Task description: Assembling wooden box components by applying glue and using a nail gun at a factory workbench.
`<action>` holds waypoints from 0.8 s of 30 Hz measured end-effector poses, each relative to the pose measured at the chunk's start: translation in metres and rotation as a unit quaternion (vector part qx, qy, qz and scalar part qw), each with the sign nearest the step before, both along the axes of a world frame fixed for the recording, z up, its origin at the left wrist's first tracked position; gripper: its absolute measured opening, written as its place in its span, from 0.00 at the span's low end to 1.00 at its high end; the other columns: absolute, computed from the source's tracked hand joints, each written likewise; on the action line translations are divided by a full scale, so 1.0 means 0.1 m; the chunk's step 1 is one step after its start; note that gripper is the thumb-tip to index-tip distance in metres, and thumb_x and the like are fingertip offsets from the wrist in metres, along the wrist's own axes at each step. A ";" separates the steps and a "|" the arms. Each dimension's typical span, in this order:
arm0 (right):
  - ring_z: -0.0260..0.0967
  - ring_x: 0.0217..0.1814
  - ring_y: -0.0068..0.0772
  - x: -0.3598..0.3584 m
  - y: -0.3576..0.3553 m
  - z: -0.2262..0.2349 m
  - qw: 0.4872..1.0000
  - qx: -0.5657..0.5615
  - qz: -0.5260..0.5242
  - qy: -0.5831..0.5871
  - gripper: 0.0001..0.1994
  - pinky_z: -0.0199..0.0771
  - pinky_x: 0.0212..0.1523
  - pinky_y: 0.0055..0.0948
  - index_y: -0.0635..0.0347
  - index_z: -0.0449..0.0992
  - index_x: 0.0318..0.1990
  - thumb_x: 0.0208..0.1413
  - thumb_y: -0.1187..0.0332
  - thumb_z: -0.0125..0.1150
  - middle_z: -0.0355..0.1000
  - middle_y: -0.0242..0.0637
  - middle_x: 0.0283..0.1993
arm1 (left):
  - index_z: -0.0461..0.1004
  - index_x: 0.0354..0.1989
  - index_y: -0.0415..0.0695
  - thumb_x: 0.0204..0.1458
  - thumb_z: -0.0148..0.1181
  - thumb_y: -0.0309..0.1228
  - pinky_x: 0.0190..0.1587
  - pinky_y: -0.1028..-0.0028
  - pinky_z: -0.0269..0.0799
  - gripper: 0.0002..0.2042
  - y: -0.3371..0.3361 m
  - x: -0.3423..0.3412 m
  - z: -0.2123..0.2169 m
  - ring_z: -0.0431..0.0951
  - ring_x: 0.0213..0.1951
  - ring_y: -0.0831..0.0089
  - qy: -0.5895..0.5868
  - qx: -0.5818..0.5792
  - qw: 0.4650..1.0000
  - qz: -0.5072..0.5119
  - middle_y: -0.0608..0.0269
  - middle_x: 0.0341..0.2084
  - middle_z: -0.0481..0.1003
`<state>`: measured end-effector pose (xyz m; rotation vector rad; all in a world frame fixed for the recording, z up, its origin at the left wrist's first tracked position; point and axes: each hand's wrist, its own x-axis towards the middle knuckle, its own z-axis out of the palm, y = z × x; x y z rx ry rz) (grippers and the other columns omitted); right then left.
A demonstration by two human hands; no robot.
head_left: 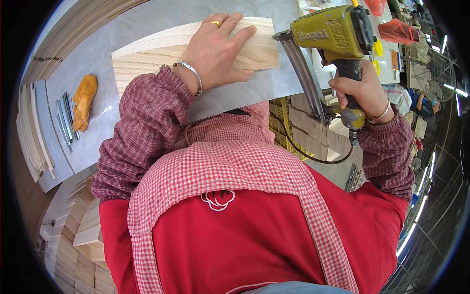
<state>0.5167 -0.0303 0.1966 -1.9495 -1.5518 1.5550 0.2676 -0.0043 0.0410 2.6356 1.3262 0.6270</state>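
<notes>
A pale wooden board (147, 54) lies on the grey table (98, 147) in front of me. My left hand (218, 54) rests on it palm down, fingers spread, pressing near its right part. A ring and a silver bracelet show on that hand and wrist. Off the board's right end, my right hand (362, 88) grips the dark handle of a yellow-green pneumatic nail gun (328, 34). The gun's nose and long slanted magazine (301, 73) stand close to the board's right edge. Whether the nose touches the board I cannot tell.
An orange-yellow cloth or glove (84, 102) and metal staple strips (63, 117) lie on the left of the table. Stacked wood strips (34, 132) line the far left. An air hose (313, 158) hangs below the gun. Red plastic bags (397, 31) sit at the right.
</notes>
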 end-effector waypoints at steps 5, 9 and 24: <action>0.58 0.09 0.19 -0.02 -0.08 0.01 1.000 -0.008 -0.018 0.003 0.12 0.58 0.13 0.15 0.69 0.72 0.37 0.41 0.76 0.58 0.64 0.31 0.13 | 0.65 0.55 0.52 0.34 0.66 0.47 0.61 0.66 0.57 0.35 0.00 0.00 0.00 0.60 0.58 0.57 -0.001 -0.002 1.000 0.003 0.58 0.57 0.61; 0.58 0.10 0.19 -0.04 -0.31 0.06 0.998 -0.006 -0.058 0.030 0.13 0.58 0.13 0.14 0.70 0.72 0.38 0.41 0.77 0.58 0.64 0.30 0.13 | 0.65 0.55 0.52 0.34 0.66 0.47 0.61 0.66 0.56 0.35 0.00 0.00 0.01 0.60 0.58 0.57 0.003 -0.003 1.000 -0.004 0.57 0.57 0.61; 0.58 0.10 0.19 -0.03 -0.58 0.02 0.994 -0.031 -0.088 0.047 0.16 0.58 0.13 0.14 0.71 0.72 0.41 0.41 0.78 0.58 0.64 0.30 0.14 | 0.65 0.53 0.40 0.36 0.62 0.51 0.58 0.61 0.57 0.37 0.05 -0.03 0.05 0.62 0.54 0.49 -0.063 -0.039 0.995 -0.071 0.43 0.53 0.62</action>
